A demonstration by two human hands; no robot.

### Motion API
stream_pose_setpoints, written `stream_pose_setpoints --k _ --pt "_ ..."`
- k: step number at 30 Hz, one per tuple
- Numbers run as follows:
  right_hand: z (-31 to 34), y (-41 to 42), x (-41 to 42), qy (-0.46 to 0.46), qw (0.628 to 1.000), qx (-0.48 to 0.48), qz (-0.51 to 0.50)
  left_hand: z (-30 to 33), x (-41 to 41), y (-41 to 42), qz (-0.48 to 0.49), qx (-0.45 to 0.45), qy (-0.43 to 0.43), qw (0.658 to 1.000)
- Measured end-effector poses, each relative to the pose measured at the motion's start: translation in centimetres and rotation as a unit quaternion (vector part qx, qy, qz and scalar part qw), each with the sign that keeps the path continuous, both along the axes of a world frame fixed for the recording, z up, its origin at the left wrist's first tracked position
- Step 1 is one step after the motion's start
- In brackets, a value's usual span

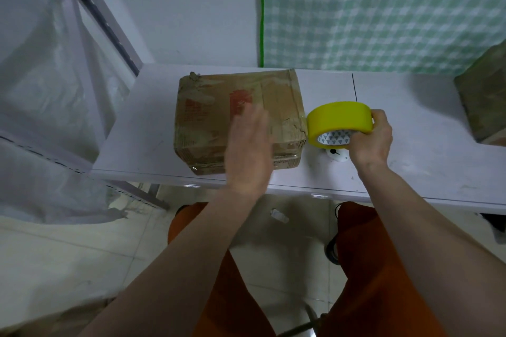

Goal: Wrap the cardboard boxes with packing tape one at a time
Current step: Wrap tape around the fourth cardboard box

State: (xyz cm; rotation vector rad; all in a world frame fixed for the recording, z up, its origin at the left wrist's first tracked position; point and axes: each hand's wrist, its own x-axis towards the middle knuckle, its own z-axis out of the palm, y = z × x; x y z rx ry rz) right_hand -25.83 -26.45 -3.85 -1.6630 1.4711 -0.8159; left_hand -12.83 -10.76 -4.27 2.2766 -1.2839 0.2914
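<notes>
Left hand [247, 145], blurred, fingers flat over the box [219, 117]; right hand [372, 139] fingers grasp tape roll [339, 120].

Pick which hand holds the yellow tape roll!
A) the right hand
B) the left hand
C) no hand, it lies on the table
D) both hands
A: the right hand curls round the yellow tape roll beside the cardboard box, while the left hand is flat over the box.

Your left hand [247, 145] lay flat, fingers straight, over the cardboard box [238, 117] on the white table [410, 145]; your right hand [369, 139] gripped the yellow tape roll [339, 117] just beside it.
</notes>
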Motion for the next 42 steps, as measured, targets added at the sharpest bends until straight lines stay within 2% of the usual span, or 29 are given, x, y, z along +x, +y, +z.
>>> stream_pose_setpoints --k 1,3,6,11,15,17,21,26,28,31,33,36,42 --pt "-0.1 0.0 0.1 -0.002 1.0 0.0 -0.002 -0.2 -0.7 -0.3 -0.055 0.107 0.0 0.993" --pt "-0.3 -0.1 0.2 -0.001 1.0 0.002 -0.002 -0.5 -1.5 -1.1 -0.057 0.271 -0.035 0.96" --pt "-0.3 -0.3 0.1 0.005 1.0 0.002 -0.002 -0.7 -2.5 -2.7 -0.01 0.331 -0.039 0.943" --pt "-0.6 -0.4 0.1 0.001 1.0 0.005 0.001 -0.5 -2.9 -3.5 -0.002 0.324 -0.02 0.946" --pt "-0.6 -0.4 0.0 -0.007 1.0 0.013 -0.004 -1.0 -1.1 -1.4 -0.031 0.308 -0.101 0.946" --pt "-0.4 -0.5 -0.1 -0.014 1.0 0.018 -0.009 -1.1 -0.3 -0.4 -0.033 0.306 -0.109 0.945" --pt "-0.5 -0.5 0.1 -0.014 1.0 0.013 0.003 -1.0 0.1 1.1 0.03 0.303 -0.085 0.949" --pt "-1.2 -0.1 0.9 -0.029 0.999 0.021 0.018 -0.4 -0.2 1.1 0.141 0.285 0.005 0.948" --pt "-1.4 0.0 1.1 -0.026 0.999 0.017 0.02 -0.1 -0.7 0.1 0.161 0.288 0.011 0.944" --pt "-1.7 0.1 1.2 -0.022 0.999 0.014 0.022 0.1 -1.7 -1.5 0.058 0.31 -0.018 0.949" --pt "-1.8 0.2 1.5 -0.028 0.999 0.012 0.026 0.1 -2.2 -2.1 -0.006 0.312 -0.003 0.95" --pt "-1.9 0.2 1.5 -0.031 0.999 0.018 0.022 -0.4 -2.3 -2.5 -0.001 0.311 0.017 0.95" --pt "-1.7 -0.2 0.9 -0.038 0.997 0.056 0.026 0.5 -0.8 -2.0 -0.001 0.287 0.001 0.958"
